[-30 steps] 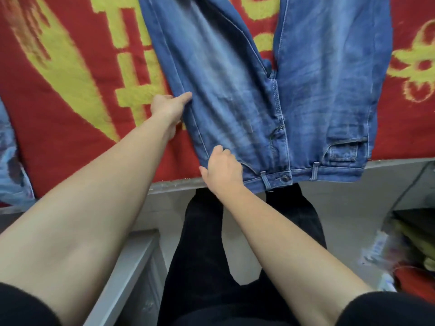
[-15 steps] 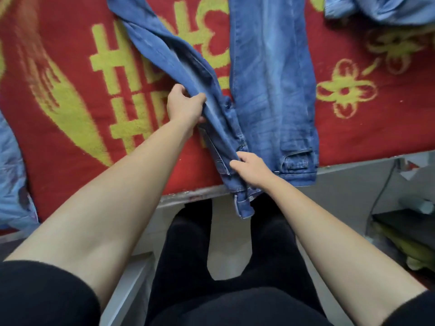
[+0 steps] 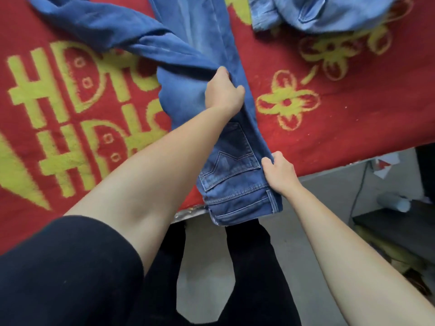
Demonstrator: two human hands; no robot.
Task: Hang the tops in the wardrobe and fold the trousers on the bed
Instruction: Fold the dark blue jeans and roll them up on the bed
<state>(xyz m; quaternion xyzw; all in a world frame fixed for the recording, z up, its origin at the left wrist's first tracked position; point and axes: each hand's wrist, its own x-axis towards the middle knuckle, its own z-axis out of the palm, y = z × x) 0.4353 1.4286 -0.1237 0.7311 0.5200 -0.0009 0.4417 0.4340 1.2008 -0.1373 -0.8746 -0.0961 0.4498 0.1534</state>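
Observation:
A pair of blue jeans (image 3: 233,175) lies on the red bed cover (image 3: 329,128), folded lengthwise so a back pocket faces up and the waistband hangs over the bed's near edge. My left hand (image 3: 223,92) grips the upper leg's fabric at mid-thigh, holding it over the lower leg. The upper leg trails away twisted to the far left. My right hand (image 3: 280,175) pinches the right edge of the jeans near the waistband.
A light blue denim garment (image 3: 317,12) lies crumpled at the far right of the bed. The red cover bears yellow characters and flowers. Right of the bed, on the floor, are a dark low shelf (image 3: 388,222), a cable and clutter. My black-clad legs stand at the bed's edge.
The jeans lay open with both legs apart; my hands have carried the left leg rightwards over the right one, so the back pocket now faces up. The view shifted left.

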